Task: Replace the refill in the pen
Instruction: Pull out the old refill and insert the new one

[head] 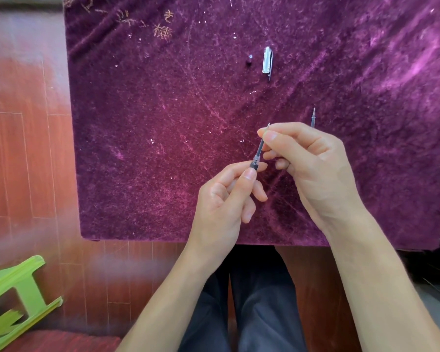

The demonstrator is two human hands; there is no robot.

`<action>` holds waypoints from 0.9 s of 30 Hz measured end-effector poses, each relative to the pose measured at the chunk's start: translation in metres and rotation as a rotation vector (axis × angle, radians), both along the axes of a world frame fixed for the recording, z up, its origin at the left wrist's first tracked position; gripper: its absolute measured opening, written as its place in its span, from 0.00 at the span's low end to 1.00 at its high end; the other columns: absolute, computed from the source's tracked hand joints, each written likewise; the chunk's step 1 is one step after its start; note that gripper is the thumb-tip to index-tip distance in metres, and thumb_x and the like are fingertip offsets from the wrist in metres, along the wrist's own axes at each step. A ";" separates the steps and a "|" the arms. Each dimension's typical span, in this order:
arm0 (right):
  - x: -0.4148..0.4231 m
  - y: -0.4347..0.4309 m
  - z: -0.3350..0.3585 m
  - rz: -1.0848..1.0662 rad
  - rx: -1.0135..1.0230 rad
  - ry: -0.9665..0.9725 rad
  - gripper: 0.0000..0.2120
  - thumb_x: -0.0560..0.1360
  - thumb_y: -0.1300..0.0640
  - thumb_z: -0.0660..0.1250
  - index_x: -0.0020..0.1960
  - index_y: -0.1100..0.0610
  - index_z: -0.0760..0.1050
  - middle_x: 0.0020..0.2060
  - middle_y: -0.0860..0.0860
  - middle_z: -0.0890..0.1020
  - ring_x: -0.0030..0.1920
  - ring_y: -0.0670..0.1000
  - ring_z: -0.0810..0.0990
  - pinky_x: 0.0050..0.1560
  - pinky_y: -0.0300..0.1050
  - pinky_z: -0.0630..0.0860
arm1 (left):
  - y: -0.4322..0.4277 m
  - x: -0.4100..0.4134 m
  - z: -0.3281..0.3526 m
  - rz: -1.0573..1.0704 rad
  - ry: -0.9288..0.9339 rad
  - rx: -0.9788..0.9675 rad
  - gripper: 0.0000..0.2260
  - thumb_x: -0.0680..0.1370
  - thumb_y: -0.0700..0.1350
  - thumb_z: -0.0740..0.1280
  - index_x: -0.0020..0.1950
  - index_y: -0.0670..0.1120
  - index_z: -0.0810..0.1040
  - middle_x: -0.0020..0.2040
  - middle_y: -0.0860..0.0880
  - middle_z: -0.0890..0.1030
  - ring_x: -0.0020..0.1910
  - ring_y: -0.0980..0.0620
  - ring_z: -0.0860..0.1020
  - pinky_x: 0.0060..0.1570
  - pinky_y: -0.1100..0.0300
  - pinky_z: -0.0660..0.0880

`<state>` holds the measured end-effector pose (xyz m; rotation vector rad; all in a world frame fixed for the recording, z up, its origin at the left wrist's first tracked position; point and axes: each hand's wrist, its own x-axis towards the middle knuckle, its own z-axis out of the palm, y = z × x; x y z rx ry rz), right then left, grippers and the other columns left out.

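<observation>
Worktop point(163, 123) w/ creased purple velvet cloth, gold embroidery at far-left corner, over reddish wood-plank floor point(23, 148); lime-green plastic stool point(13, 298) tipped on its side at bottom left, bright light on cloth's right.

purple-clothed table point(163, 148): pen cap point(267, 60), refill point(313, 118)

The single head-worn camera is looking steeply down from close above the table point(163, 123), which is filling the upper frame, with floor point(23, 148) running down the left.
</observation>
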<state>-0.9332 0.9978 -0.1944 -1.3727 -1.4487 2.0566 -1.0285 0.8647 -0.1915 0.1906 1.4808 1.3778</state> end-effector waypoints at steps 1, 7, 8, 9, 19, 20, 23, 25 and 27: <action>0.000 -0.001 0.000 0.012 -0.006 0.000 0.05 0.78 0.52 0.74 0.50 0.49 0.89 0.43 0.46 0.89 0.44 0.42 0.86 0.45 0.37 0.77 | 0.000 0.000 0.000 0.002 -0.002 0.002 0.12 0.85 0.42 0.60 0.62 0.41 0.81 0.38 0.45 0.80 0.26 0.55 0.69 0.29 0.69 0.68; 0.003 -0.001 0.000 0.101 -0.023 0.029 0.06 0.80 0.59 0.74 0.50 0.51 0.89 0.42 0.48 0.90 0.46 0.42 0.87 0.45 0.30 0.77 | 0.004 -0.002 -0.001 0.019 0.007 0.009 0.12 0.85 0.42 0.60 0.62 0.42 0.82 0.38 0.45 0.80 0.25 0.57 0.69 0.28 0.69 0.68; 0.003 -0.001 0.000 0.108 -0.022 0.033 0.06 0.80 0.60 0.74 0.50 0.53 0.89 0.43 0.47 0.90 0.46 0.41 0.87 0.46 0.29 0.77 | 0.004 -0.002 -0.001 0.022 0.009 0.008 0.12 0.85 0.42 0.60 0.62 0.42 0.82 0.38 0.45 0.80 0.25 0.57 0.69 0.28 0.70 0.68; 0.003 -0.001 0.000 0.114 -0.018 0.033 0.06 0.80 0.61 0.74 0.51 0.53 0.89 0.43 0.47 0.90 0.46 0.40 0.87 0.46 0.29 0.77 | 0.004 -0.003 -0.001 0.022 0.010 0.007 0.12 0.85 0.42 0.60 0.62 0.42 0.81 0.38 0.45 0.80 0.25 0.58 0.69 0.28 0.70 0.68; 0.000 0.004 0.000 0.175 0.019 0.000 0.06 0.81 0.60 0.72 0.52 0.54 0.89 0.46 0.46 0.91 0.48 0.39 0.87 0.47 0.29 0.78 | 0.010 -0.008 -0.002 0.033 0.028 0.011 0.11 0.85 0.41 0.60 0.61 0.42 0.82 0.37 0.47 0.80 0.24 0.58 0.70 0.27 0.70 0.68; -0.001 0.004 0.000 0.187 0.027 -0.001 0.06 0.81 0.60 0.72 0.53 0.54 0.89 0.46 0.45 0.91 0.48 0.39 0.87 0.47 0.28 0.78 | 0.011 -0.010 -0.002 0.036 0.028 0.012 0.12 0.85 0.41 0.60 0.61 0.42 0.82 0.37 0.47 0.80 0.25 0.58 0.70 0.27 0.71 0.68; -0.006 0.009 0.002 0.195 0.073 -0.005 0.07 0.81 0.60 0.73 0.53 0.53 0.89 0.45 0.44 0.91 0.46 0.37 0.87 0.46 0.28 0.78 | 0.013 -0.014 -0.003 0.045 0.030 0.012 0.12 0.85 0.42 0.60 0.61 0.42 0.82 0.37 0.48 0.80 0.25 0.58 0.70 0.28 0.71 0.68; -0.013 0.021 0.001 0.112 0.165 -0.055 0.07 0.80 0.59 0.74 0.52 0.50 0.89 0.43 0.44 0.90 0.42 0.37 0.85 0.43 0.28 0.77 | 0.015 -0.017 -0.003 0.058 0.030 0.009 0.12 0.85 0.42 0.61 0.61 0.42 0.82 0.37 0.47 0.80 0.25 0.58 0.70 0.29 0.70 0.69; -0.023 0.039 -0.001 0.024 0.350 -0.163 0.06 0.79 0.56 0.75 0.49 0.45 0.88 0.37 0.45 0.88 0.36 0.37 0.81 0.40 0.29 0.76 | 0.016 -0.022 -0.003 0.074 0.028 0.005 0.12 0.85 0.43 0.61 0.61 0.42 0.82 0.37 0.47 0.81 0.25 0.58 0.70 0.30 0.70 0.70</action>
